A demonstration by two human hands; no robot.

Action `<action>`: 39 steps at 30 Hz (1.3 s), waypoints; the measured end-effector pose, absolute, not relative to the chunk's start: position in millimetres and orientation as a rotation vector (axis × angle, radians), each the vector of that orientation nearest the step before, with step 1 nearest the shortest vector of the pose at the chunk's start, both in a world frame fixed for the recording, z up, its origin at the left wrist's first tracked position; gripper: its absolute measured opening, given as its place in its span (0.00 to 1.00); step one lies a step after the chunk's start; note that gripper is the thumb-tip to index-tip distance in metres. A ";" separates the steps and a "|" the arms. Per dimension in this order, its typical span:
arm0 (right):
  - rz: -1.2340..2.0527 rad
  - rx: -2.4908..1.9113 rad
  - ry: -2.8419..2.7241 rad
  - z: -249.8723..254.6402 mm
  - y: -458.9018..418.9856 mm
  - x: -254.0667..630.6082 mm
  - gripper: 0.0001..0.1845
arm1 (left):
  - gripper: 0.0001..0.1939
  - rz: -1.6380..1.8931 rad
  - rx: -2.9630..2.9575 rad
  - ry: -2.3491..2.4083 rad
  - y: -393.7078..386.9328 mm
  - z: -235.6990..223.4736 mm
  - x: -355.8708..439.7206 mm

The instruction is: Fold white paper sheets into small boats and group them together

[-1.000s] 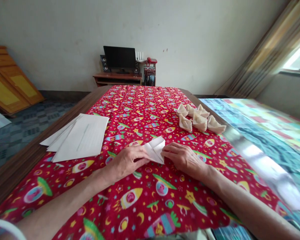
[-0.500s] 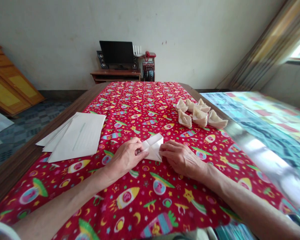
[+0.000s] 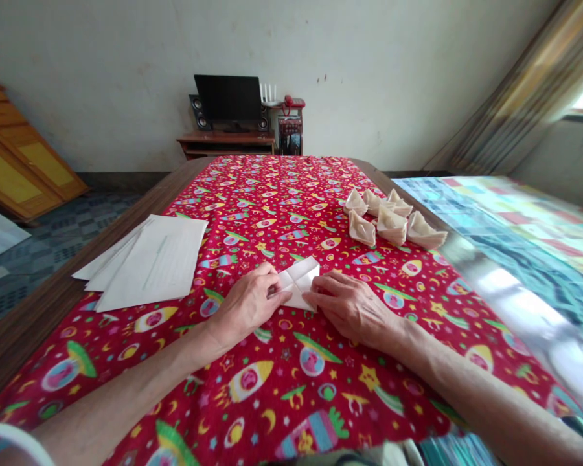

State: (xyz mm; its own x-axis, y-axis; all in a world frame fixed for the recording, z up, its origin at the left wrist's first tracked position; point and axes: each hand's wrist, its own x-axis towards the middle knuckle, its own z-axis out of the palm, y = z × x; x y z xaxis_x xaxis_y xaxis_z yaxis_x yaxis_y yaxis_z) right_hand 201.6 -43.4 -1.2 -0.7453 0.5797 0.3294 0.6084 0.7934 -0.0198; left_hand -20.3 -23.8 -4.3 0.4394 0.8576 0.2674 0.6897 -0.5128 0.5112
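A small folded sheet of white paper (image 3: 298, 279) with crossing creases lies between my hands, low over the red patterned cloth. My left hand (image 3: 252, 294) pinches its left edge between thumb and fingers. On the opposite side, my right hand (image 3: 347, 299) grips the right edge, its fingers curled and partly hiding that corner. To the left rests a fanned stack of flat paper sheets (image 3: 150, 262). Several folded paper boats (image 3: 391, 225) stand grouped on the cloth to the right, some seeming nested in one another.
The red cloth (image 3: 276, 362) covers most of a dark wooden table (image 3: 43, 299). Beyond its far end are a monitor (image 3: 229, 98) with speakers and a red telephone (image 3: 294, 101). A bed with a colourful cover (image 3: 505, 259) adjoins on the right. A wooden cabinet (image 3: 24, 155) is at left.
Both hands keep hold of the folded paper. My right fingertips have shifted slightly inward and left along its right edge; the whole view has moved a little.
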 end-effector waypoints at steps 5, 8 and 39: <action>-0.123 -0.900 -2.653 -0.2 -42.9 201.1 0.14 | 0.12 0.721 2.393 1.334 -24.1 -2.7 -19.5; -0.140 -0.909 -2.675 0.3 -42.9 200.9 0.14 | 0.12 0.717 2.408 1.341 -23.5 -4.3 -19.6; -0.176 -0.866 -2.797 0.9 -48.8 205.8 0.18 | 0.27 0.428 2.954 0.843 -18.9 -9.5 -29.3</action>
